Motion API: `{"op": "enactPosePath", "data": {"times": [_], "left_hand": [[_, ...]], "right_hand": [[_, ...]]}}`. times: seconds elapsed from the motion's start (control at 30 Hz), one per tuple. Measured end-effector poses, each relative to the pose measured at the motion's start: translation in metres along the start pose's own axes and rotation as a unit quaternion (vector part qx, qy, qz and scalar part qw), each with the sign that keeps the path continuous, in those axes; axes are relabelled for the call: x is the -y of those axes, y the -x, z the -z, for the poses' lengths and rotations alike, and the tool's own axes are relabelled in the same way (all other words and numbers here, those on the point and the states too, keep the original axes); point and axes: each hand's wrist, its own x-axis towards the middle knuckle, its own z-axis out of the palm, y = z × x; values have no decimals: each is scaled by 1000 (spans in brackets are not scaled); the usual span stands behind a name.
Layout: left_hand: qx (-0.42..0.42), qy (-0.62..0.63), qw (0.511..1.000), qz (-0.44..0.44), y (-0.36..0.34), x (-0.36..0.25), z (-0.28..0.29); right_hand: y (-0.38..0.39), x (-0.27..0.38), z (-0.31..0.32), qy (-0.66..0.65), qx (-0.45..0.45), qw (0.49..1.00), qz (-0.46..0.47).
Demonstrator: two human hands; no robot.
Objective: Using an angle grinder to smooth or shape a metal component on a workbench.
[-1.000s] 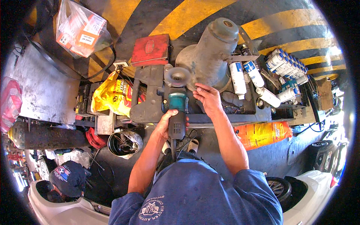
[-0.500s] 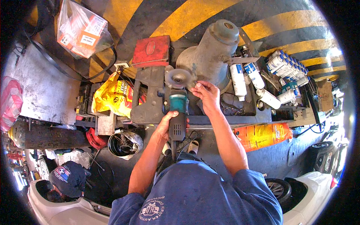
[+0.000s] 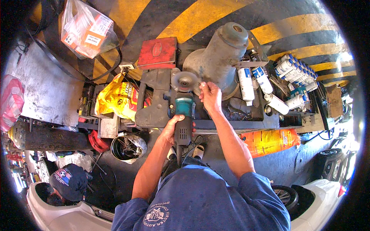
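Left hand (image 3: pixel 169 126) wrapped around angle grinder (image 3: pixel 184 106) over table's (image 3: pixel 248 123) front edge, disc (image 3: pixel 184 82) pointing inward. Right hand (image 3: pixel 211 99) pinched small part (image 3: pixel 200 84) just beside disc, too tiny to identify. Grey housing (image 3: pixel 210 63) stood toward far edge; red box (image 3: pixel 157 53), far-left corner.

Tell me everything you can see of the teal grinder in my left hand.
The grinder has a teal, seemingly plastic body, a black handle with vent slots, and a round grey disc facing up at its far end. It points away from you; a dark cord leaves its near end. Your left hand grips the handle. Your right hand is beside the disc; contact and spinning are unclear.
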Motion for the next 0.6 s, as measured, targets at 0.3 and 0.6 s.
{"op": "enactPosePath", "data": {"times": [0.3,0.6], "left_hand": [[12,10,1000,15,-1,0,2],[15,10,1000,9,0,0,1]], "right_hand": [[-5,-9,-7,-55,25,998,-29],[-1,5,2,-216,83,956,-182]]}}
